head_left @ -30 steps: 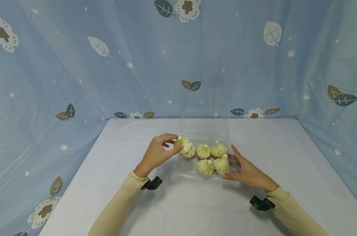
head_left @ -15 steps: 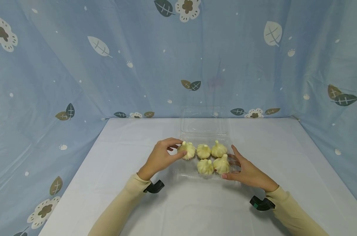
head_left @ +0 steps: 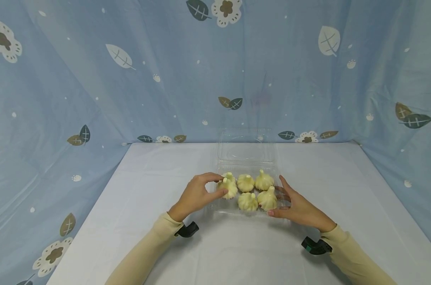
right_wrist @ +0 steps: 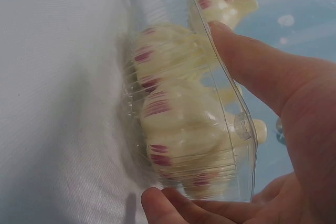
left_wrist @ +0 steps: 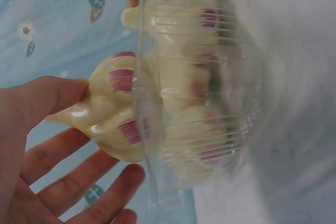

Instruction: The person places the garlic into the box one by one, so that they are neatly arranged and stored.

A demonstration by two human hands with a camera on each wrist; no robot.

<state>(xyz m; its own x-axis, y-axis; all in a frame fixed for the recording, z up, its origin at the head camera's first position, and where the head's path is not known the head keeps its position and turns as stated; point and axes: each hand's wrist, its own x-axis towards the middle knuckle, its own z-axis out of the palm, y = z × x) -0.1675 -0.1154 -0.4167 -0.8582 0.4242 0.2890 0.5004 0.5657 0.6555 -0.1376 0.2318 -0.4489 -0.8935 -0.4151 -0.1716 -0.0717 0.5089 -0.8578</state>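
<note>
My left hand pinches a garlic bulb between thumb and fingers at the left of a clear plastic box. In the left wrist view that garlic bulb has purple streaks, and its lower part shows partly behind the box wall. Several other pale bulbs stand in the box, stems up, among them a front right bulb and a back right bulb. My right hand holds the box's front right corner. In the right wrist view its thumb lies at the rim and its fingers along the side.
The box's clear lid is hinged up at the back. A white cloth covers the table. Behind it hangs a blue patterned curtain. Each wrist wears a black mount, such as the right wrist mount.
My left hand, with the garlic bulb, has moved right and toward the front, uncovering part of the back left bulb. My right hand and the box have stayed in place.
</note>
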